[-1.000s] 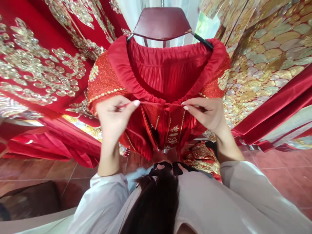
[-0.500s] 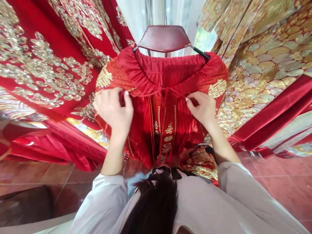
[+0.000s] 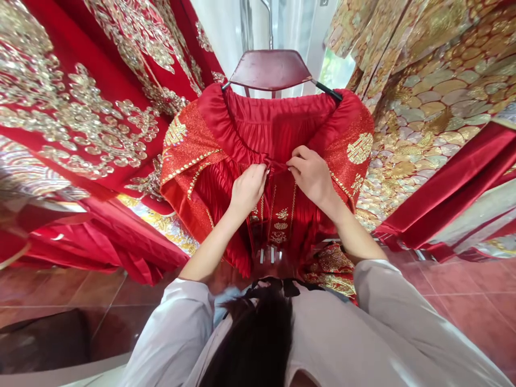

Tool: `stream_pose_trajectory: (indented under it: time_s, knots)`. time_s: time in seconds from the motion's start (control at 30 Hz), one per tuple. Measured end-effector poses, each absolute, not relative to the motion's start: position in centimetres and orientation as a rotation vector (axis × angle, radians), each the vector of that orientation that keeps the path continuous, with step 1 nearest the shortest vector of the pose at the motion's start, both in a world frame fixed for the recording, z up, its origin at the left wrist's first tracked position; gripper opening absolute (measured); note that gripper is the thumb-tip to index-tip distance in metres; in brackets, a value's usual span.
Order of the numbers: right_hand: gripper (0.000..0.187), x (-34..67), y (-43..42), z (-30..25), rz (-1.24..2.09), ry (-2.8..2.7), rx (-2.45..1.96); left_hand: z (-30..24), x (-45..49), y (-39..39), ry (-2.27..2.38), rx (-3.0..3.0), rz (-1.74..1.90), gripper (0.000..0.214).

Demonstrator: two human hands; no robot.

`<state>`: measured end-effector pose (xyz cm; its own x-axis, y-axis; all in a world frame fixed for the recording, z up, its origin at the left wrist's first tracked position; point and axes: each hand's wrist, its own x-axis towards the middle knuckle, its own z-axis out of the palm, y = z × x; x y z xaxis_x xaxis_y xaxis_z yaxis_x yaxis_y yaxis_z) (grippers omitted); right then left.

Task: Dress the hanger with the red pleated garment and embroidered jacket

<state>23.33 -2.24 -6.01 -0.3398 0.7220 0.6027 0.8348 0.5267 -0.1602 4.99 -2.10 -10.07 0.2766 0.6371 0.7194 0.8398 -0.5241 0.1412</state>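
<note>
In front of me a red pleated skirt with gold-embroidered panels hangs from a dark red hanger. Its gathered waistband is looped over the hanger's black ends. At the front middle of the waistband sits a small bow of thin red drawstring. My left hand is closed at the bow's left side, its fingertips pinching the drawstring. On the other side, the thumb and forefinger of my right hand pinch a loop of the same drawstring. The hands are a short gap apart.
A red garment with beaded silver-gold trim hangs at the left. Gold scale-patterned cloth hangs at the right, close to the skirt. A metal stand pole rises behind the hanger. A dark bag-like object lies on the tiled floor.
Both hands have come inward from wide apart to the bow at the middle. The long drawstring stretch between them has shortened. The skirt's sides hang more in view.
</note>
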Motion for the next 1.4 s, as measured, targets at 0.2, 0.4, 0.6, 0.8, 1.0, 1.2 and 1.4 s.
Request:
stream_pose_trajectory:
  time_s: [0.2,0.4,0.6,0.8,1.0,1.2,1.4]
  knots:
    - [0.016,24.9,-2.7,-3.5,0.122,-2.236,-1.139,-7.3,5.0,-3.5,-1.397,-2.765,-1.835,0.012]
    - [0.028,22.6,-3.6,-2.6,0.217,-1.888,-1.331,-5.0,5.7,-4.2,-1.414,-2.717,-2.038,0.007]
    - [0.035,19.8,-4.0,-3.9,0.188,-1.797,-1.200,-3.9,6.6,-4.8,-1.444,-2.721,-1.972,0.009]
    - [0.029,22.7,-4.5,-3.5,0.258,-2.003,-1.217,-3.9,5.7,-5.4,-1.493,-2.627,-1.901,0.008]
    - [0.016,25.0,-4.7,-1.9,0.495,-2.234,-1.072,-4.4,6.2,-5.5,-1.364,-2.723,-1.442,0.022]
    - [0.033,26.2,-4.7,-1.9,0.794,-2.132,-0.853,-4.9,7.5,-5.5,-1.235,-2.710,-1.400,0.019]
    - [0.022,26.8,-4.4,-2.1,0.561,-2.223,-0.995,-5.9,6.8,-4.8,-1.248,-2.605,-1.351,0.025]
